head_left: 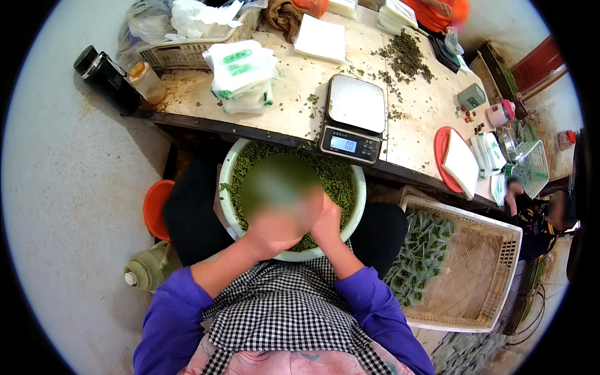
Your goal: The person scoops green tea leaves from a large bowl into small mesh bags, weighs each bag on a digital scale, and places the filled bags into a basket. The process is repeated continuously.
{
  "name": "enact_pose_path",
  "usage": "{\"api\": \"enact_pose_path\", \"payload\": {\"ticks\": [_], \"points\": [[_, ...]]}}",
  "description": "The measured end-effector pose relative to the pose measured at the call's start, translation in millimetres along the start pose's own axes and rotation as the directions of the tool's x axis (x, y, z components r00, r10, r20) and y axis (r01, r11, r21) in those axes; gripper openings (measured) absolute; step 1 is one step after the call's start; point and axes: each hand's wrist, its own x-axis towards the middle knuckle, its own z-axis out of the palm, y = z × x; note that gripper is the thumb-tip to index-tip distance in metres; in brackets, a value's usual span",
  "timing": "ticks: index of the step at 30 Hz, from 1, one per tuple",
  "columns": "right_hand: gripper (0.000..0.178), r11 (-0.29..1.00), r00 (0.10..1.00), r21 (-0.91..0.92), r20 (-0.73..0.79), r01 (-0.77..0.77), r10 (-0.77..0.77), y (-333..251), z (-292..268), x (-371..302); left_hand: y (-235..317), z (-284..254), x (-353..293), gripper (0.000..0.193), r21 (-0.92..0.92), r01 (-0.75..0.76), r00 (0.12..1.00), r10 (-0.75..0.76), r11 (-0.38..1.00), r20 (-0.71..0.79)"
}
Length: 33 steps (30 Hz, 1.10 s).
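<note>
A pale round basin (pixel 359 197) sits between my knees, filled with small green berry-like grains (pixel 340 178). Over its middle my left hand (pixel 274 230) and my right hand (pixel 325 219) are close together. A smeared patch covers most of the fingers, so their grip is hidden. Something pale and greenish shows faintly between them, too blurred to name. Beyond the basin, at the table's front edge, stands a digital scale (pixel 356 106) with a bare metal plate and a lit display. A stack of clear plastic bags with green print (pixel 240 69) lies left of it.
At right, a plastic crate (pixel 475 269) holds several small filled bags (pixel 428 250). A black thermos (pixel 106 78) and a jar (pixel 147 82) stand at the table's left end. An orange bucket (pixel 157 209) and a green flask (pixel 147 269) are left of me. Two other people are partly visible.
</note>
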Motion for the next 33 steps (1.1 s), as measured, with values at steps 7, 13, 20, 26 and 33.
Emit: {"api": "enact_pose_path", "payload": {"ticks": [7,13,20,26,33], "points": [[0.014,0.985,0.914,0.040,0.380,-0.169,0.142,23,-27,-21,8,-21,-28,0.025,0.160,-0.029,0.947,-0.024,0.987,0.320],[0.040,0.941,0.855,0.234,0.510,-0.243,0.094,25,-32,29,-15,-42,-46,0.019,0.082,0.141,0.971,-0.154,0.987,0.184],[0.072,0.795,0.956,-0.538,0.225,0.282,-0.187,64,50,80,-39,-37,-38,0.021,0.117,0.536,0.844,-0.527,0.836,-0.103],[0.056,0.872,0.831,-0.312,0.530,0.378,-0.171,62,66,30,-50,-25,-40,0.016,-0.024,0.674,0.728,-0.669,0.739,-0.152],[0.031,0.626,0.824,-0.603,0.554,0.495,-0.119,44,14,40,-53,-17,-44,0.016,-0.073,0.639,0.743,-0.639,0.766,-0.199]]}}
